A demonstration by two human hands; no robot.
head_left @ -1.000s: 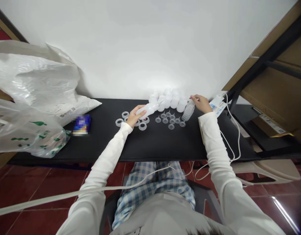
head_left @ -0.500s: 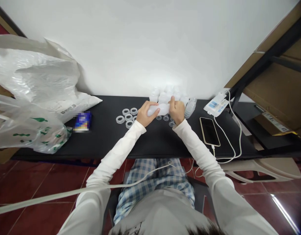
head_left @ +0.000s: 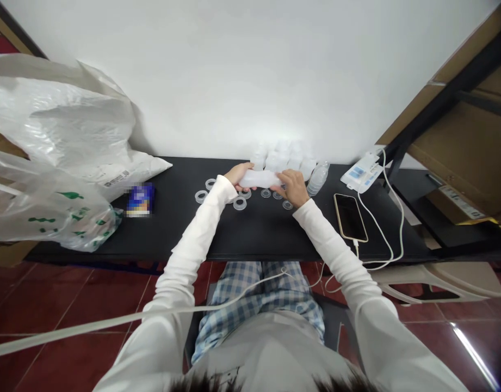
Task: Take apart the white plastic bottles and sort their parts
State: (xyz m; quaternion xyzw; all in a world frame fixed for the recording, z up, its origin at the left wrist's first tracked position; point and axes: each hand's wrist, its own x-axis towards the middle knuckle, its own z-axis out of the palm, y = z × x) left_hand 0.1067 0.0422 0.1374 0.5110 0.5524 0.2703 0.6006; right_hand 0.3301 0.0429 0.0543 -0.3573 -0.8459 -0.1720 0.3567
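Observation:
Between my two hands lies a translucent white plastic bottle (head_left: 258, 178), held sideways above the black table (head_left: 266, 234). My left hand (head_left: 239, 175) is wrapped around its left end. The fingers of my right hand (head_left: 294, 186) close on its right end. Below the bottle and my left hand are several larger clear rings (head_left: 240, 203), some partly covered by the hand and sleeve. Smaller clear rings (head_left: 288, 205) lie under and beside my right hand. Behind my hands stand several white bottles (head_left: 278, 158) against the wall.
A stack of clear cups (head_left: 318, 178) leans right of the bottles. Farther right are a phone (head_left: 350, 218) on a charging cable and a white power strip (head_left: 362, 171). White plastic bags (head_left: 62, 136) and a blue packet (head_left: 140, 200) occupy the left side.
My left hand has turned, its thumb moving from the bottle's near side to its far side. My right hand has shifted from a fist to a looser finger hold on the right end.

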